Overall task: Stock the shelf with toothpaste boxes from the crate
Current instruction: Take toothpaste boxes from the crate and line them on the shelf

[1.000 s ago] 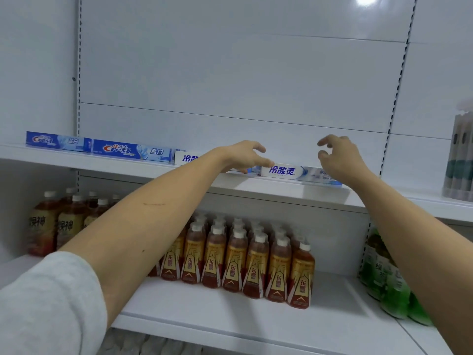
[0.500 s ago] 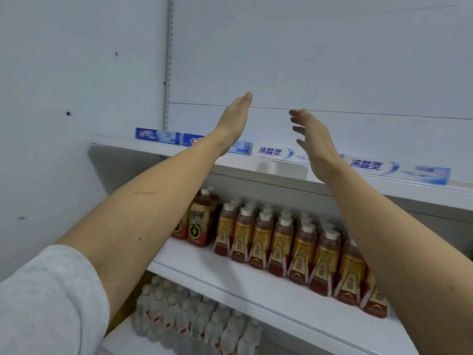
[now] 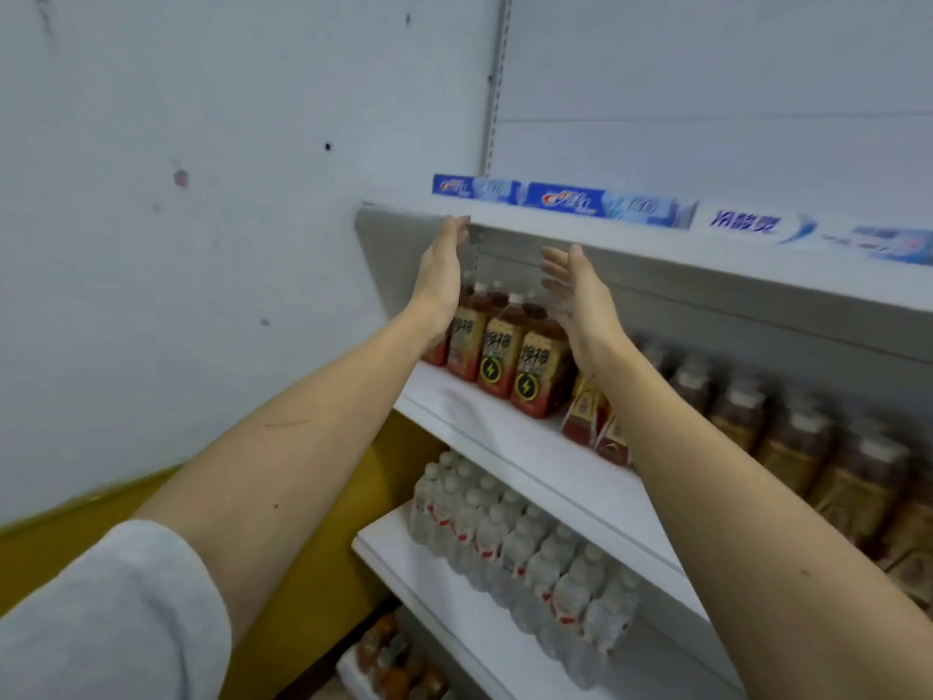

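Observation:
Toothpaste boxes lie end to end along the front of the top white shelf [image 3: 656,245]: two blue boxes [image 3: 595,204] at the left and white-and-blue boxes [image 3: 767,227] to their right. My left hand [image 3: 442,267] is raised with straight fingers, its fingertips at the shelf's front edge, below the leftmost blue box. My right hand [image 3: 578,295] hangs open below the shelf edge, palm facing left. Neither hand holds anything. No crate is in view.
Brown drink bottles [image 3: 505,356] fill the second shelf, behind and between my hands. Clear water bottles [image 3: 525,553] stand on the shelf below. A white wall [image 3: 202,194] with a yellow base closes the left side.
The view has swung left and down. Both hands came off the white boxes, opened, and dropped from above the top shelf to its front edge and below.

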`<act>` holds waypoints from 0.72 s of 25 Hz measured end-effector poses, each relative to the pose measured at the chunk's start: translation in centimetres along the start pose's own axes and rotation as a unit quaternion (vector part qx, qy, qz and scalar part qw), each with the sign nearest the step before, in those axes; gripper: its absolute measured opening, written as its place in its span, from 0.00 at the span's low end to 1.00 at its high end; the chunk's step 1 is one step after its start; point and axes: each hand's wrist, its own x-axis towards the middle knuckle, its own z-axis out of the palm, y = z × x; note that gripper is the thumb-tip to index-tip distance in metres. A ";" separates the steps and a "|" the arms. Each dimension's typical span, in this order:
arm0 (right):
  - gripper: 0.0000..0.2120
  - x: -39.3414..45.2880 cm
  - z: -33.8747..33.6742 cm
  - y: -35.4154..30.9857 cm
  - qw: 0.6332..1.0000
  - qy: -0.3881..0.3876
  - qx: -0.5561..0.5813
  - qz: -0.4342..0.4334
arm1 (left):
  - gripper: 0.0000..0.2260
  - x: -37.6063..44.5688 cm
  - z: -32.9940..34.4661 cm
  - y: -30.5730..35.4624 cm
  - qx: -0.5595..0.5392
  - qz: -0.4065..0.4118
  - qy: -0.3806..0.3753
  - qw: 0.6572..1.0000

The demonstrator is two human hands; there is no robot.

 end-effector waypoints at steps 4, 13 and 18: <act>0.20 -1.0 3.5 6.3 0.997 -0.037 0.025 0.064 | 0.24 -2.3 -3.6 -6.7 0.027 -0.070 0.027 0.997; 0.22 -10.7 8.3 26.9 0.955 -0.090 0.047 0.279 | 0.25 -15.0 -8.9 -26.5 0.073 -0.319 0.105 0.939; 0.19 -19.0 8.3 39.7 0.899 -0.125 0.017 0.419 | 0.19 -25.8 -8.6 -37.6 0.026 -0.487 0.157 0.859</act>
